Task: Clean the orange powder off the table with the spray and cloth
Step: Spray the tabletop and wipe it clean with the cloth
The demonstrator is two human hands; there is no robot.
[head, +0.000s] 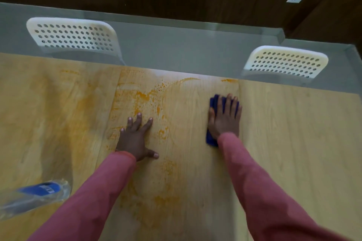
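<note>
Pressing flat with straight fingers, right hand [225,117] covers blue cloth [212,121] right of centre; left hand [137,139] splayed on table [293,133] amid orange powder [145,98]. Spray bottle [33,197] lower left.

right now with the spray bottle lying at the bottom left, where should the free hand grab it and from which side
Probably around the middle of the spray bottle, at the blue label, coming down from above with the left hand. It lies on its side on the table, so its round barrel faces up for fingers to wrap. Its lower end runs blurred toward the frame edge, so the head cannot be judged.
</note>
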